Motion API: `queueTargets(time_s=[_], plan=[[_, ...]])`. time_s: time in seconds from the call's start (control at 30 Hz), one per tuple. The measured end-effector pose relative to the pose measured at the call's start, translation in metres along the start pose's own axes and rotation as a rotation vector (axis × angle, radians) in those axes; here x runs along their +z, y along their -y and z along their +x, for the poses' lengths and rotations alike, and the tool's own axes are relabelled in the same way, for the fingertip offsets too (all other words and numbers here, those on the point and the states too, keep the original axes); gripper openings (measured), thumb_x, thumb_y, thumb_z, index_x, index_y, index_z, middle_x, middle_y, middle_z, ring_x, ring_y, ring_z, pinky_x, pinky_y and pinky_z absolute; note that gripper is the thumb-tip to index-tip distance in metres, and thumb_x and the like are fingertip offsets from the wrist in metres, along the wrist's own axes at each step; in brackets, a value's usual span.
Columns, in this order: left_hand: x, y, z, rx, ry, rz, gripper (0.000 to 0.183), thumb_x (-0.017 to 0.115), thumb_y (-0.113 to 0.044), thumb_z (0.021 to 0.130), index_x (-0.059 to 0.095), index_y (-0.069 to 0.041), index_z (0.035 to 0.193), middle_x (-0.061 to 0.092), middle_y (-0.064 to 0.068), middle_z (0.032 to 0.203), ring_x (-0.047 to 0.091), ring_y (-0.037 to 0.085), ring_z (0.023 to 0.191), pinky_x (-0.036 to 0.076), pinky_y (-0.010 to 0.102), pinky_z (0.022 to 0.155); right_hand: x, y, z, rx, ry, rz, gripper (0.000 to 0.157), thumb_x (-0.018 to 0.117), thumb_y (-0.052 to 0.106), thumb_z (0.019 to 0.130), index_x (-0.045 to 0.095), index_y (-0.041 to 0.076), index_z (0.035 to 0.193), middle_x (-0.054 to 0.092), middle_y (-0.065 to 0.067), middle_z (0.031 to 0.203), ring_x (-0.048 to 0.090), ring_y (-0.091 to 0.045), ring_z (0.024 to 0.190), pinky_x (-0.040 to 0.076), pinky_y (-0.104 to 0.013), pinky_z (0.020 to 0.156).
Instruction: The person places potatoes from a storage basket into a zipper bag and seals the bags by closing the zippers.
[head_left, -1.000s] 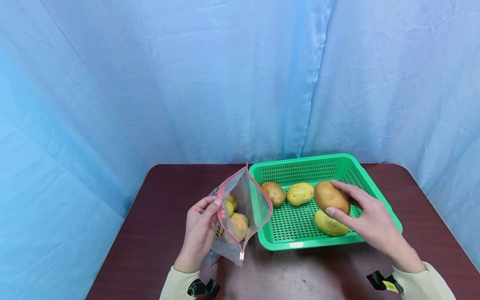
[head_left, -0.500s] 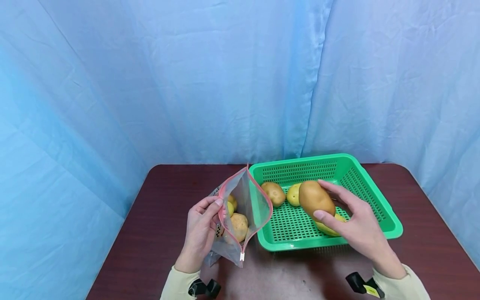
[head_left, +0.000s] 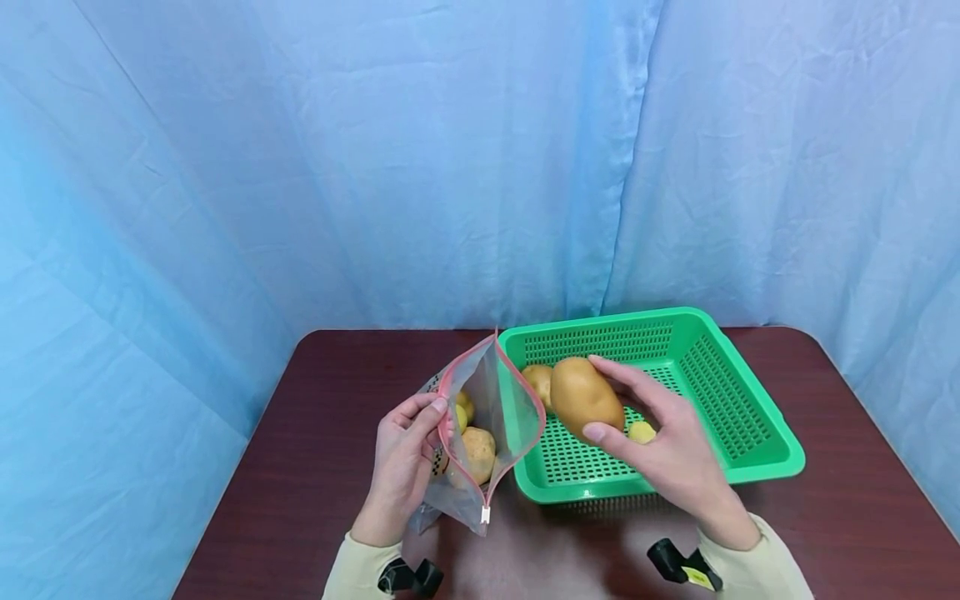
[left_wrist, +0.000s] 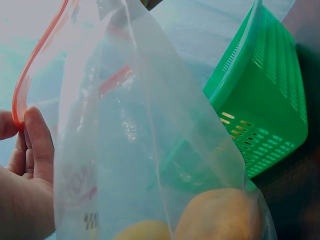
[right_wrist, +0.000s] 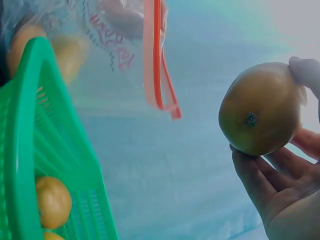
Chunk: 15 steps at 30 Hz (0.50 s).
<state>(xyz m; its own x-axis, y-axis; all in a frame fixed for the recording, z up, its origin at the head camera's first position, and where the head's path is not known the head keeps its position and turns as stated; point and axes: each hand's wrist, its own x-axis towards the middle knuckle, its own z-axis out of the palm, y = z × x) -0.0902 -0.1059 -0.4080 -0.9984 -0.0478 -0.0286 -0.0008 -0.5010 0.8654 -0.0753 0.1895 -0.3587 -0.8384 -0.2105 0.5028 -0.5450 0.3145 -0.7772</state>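
Observation:
My left hand (head_left: pixel 402 458) pinches the pink-edged rim of a clear zip bag (head_left: pixel 510 417) between thumb and fingers. The bag's mouth gapes toward the right, and a white slider sits at its lower corner. Inside lie a tan potato (head_left: pixel 477 454) and yellowish ones partly hidden by the rim. Above the green basket (head_left: pixel 720 481), my right hand (head_left: pixel 675 446) grips a brown potato (head_left: pixel 585 398), thumb below and fingers behind. In the right wrist view that potato (right_wrist: pixel 260 110) is held apart from the bag.
The basket stands right of the bag, close against it. In it, another brown potato (head_left: pixel 537 385) and a yellow potato (head_left: pixel 641 432) show, partly covered by the right hand and its potato. Below lies a dark wooden table (head_left: pixel 315 467); a blue curtain (head_left: pixel 450 167) hangs behind.
My right hand has carried the brown potato leftward across the basket toward the bag's mouth. The left hand and the bag have stayed almost still.

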Motion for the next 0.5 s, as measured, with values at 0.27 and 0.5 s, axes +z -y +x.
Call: queueTargets(time_s=[0.27,0.5], plan=[[0.0,0.001,0.0,-0.004,0.005,-0.002,0.008,0.062,0.001,0.1,0.068,-0.003,0.098,0.066,0.003,0.079,0.062,0.009,0.064,0.054,0.019,0.061,0.016,0.004,0.007,-0.025,0.025,0.018,0.072,0.085,-0.002,0.08,0.06,0.015,0.145,0.067,-0.001,0.131,0.067,-0.012,0.112,0.055,-0.023,0.092],[0.0,0.001,0.001,-0.006,0.0,-0.003,0.008,0.061,0.001,0.1,0.068,-0.002,0.099,0.065,0.003,0.079,0.061,0.009,0.064,0.053,0.019,0.061,0.036,0.006,0.011,-0.06,0.046,0.046,0.071,0.087,0.002,0.08,0.06,0.015,0.145,0.065,-0.002,0.136,0.067,-0.016,0.113,0.056,-0.025,0.091]])
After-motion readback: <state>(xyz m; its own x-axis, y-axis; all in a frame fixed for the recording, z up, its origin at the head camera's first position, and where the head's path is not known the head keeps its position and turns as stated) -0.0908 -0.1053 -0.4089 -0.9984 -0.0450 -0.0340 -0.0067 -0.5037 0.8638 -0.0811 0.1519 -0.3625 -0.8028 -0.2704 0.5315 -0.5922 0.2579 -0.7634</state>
